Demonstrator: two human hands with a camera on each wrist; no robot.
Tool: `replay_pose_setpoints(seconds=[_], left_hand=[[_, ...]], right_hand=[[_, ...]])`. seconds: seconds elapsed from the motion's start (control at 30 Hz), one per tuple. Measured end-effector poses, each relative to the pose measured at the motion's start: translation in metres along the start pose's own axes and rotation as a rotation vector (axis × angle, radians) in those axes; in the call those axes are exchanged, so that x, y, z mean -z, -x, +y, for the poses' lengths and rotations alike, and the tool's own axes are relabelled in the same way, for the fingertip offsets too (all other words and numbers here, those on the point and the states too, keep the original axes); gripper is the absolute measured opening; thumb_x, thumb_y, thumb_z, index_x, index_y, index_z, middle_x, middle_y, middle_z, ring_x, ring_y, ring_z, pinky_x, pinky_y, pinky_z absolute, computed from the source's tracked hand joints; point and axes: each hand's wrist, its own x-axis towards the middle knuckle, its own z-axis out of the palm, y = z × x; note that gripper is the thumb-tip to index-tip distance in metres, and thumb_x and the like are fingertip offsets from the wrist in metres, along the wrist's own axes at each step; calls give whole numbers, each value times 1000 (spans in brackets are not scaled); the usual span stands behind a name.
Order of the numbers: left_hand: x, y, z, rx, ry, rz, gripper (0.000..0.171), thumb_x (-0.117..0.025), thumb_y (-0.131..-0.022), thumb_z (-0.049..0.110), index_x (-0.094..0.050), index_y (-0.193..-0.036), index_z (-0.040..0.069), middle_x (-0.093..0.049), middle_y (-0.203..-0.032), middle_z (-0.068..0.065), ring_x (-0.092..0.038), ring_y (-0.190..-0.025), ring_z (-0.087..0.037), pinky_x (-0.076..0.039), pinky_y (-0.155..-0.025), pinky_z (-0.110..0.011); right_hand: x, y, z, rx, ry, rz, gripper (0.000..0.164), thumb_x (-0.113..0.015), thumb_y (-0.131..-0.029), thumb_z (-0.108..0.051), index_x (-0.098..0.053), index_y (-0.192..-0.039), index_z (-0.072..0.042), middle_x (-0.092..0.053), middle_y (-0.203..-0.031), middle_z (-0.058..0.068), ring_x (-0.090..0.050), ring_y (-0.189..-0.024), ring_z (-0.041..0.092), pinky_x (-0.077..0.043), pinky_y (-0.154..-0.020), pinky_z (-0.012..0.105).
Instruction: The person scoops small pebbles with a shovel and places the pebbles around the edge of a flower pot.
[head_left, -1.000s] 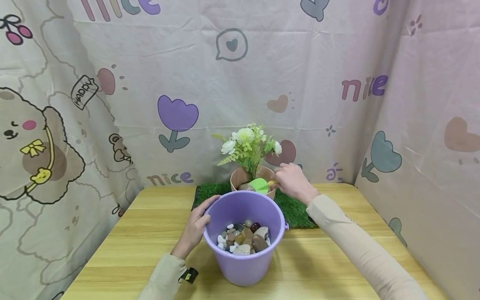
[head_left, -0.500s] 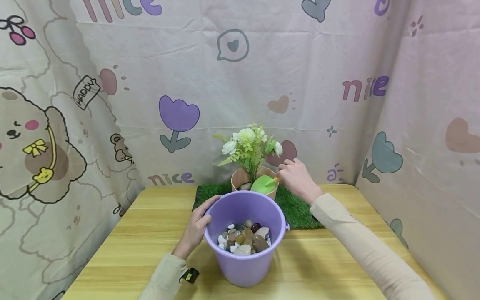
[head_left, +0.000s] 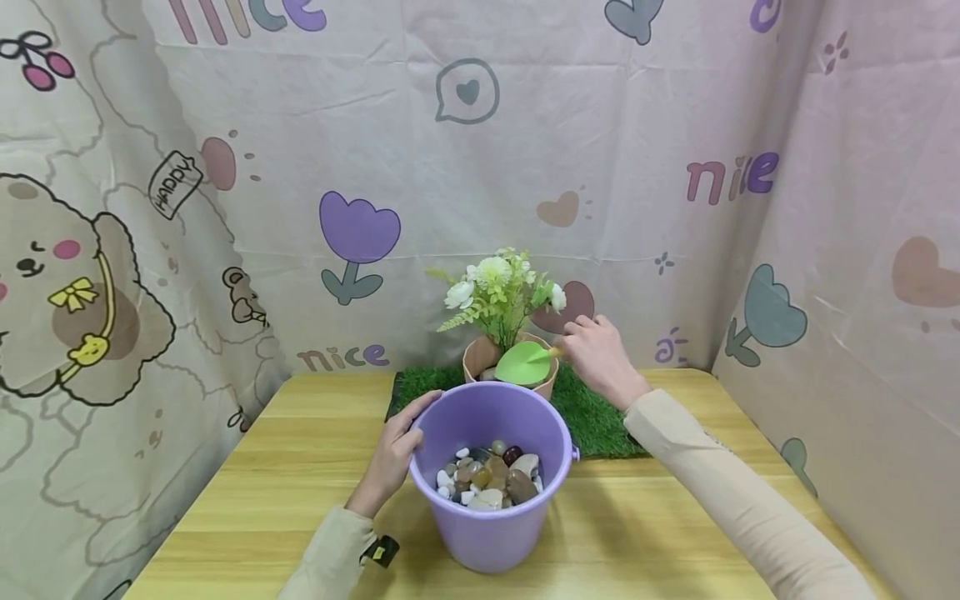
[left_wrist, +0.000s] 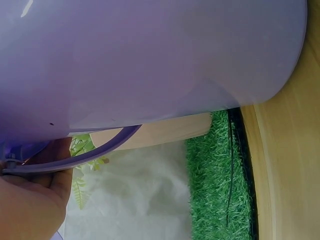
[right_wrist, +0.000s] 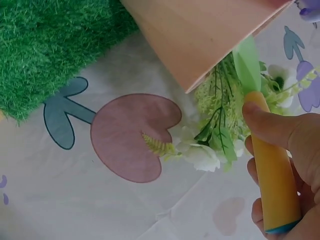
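A purple bucket (head_left: 491,542) stands on the table with several stones (head_left: 487,479) at its bottom. My left hand (head_left: 388,457) grips its left rim; the left wrist view shows the fingers by the bucket's handle (left_wrist: 107,147). My right hand (head_left: 600,358) holds a toy trowel by its yellow handle (right_wrist: 274,175), thumb along the top. Its green blade (head_left: 522,364) is at the mouth of a peach flowerpot (right_wrist: 205,40), just behind the bucket. White and green flowers (head_left: 491,292) rise from the pot. A stone (head_left: 487,375) shows inside it.
Under the pot lies a green artificial grass mat (head_left: 600,421) at the back of the wooden table (head_left: 300,483). A printed cloth (head_left: 660,100) hangs close behind and at both sides. The bucket hides the pot's front lower part.
The trowel has risen slightly, and its blade has turned so that more of its green face shows at the pot's mouth. My left hand and the bucket stay put.
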Motion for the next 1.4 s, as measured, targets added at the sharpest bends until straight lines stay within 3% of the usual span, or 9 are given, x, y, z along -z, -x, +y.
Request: replay_pose_setpoints(seconds=[0.17, 0.33, 0.73, 1.03, 1.23, 1.4], left_hand=[[0, 1, 0, 16, 2, -5, 66, -40, -77, -5, -49, -142, 1, -52, -143, -18, -52, -127, -35, -44, -101, -27], [0, 2, 1, 19, 0, -9, 66, -41, -77, -5, -49, -142, 2, -52, -143, -18, -53, -126, -35, -45, -101, -29], [1, 1, 3, 20, -5, -8, 66, -40, -78, -4, -49, -143, 2, -52, -143, -18, -53, -126, -34, -45, -101, -30], [1, 0, 1, 16, 6, -6, 66, -40, -78, -4, -48, -143, 2, -52, -143, -18, -53, -126, -35, -44, -101, -28], [0, 0, 1, 20, 2, -2, 67, -40, -76, -4, -48, -143, 2, -52, -143, -17, -53, -127, -35, -44, -101, -26], [-1, 0, 1, 9, -21, 10, 67, -41, -75, -4, -50, -142, 4, -53, -143, -15, -52, -127, -34, -42, -100, -22]], right_hand=[[-3, 6, -1, -19, -53, -5, 14, -75, -82, -30, -79, -90, -20, -67, -79, 1, -53, -74, 21, -36, -66, 35], [-4, 14, 0, -68, -136, -26, 17, -78, -81, -26, -78, -96, -17, -66, -80, 0, -57, -75, 20, -39, -64, 35], [6, 25, -13, -159, -325, -169, 22, -70, -89, -30, -74, -106, -17, -67, -86, -5, -56, -64, 9, -41, -53, 25], [12, 38, -32, -136, -380, -94, 20, -68, -90, -33, -74, -101, -18, -60, -76, -10, -47, -56, 3, -38, -49, 21], [19, 54, -42, -147, -453, -34, 19, -68, -89, -36, -75, -100, -22, -63, -78, -11, -47, -58, 0, -38, -51, 19], [25, 61, -46, -116, -467, -39, 20, -72, -86, -38, -75, -99, -22, -64, -78, -13, -46, -58, -3, -38, -52, 17]])
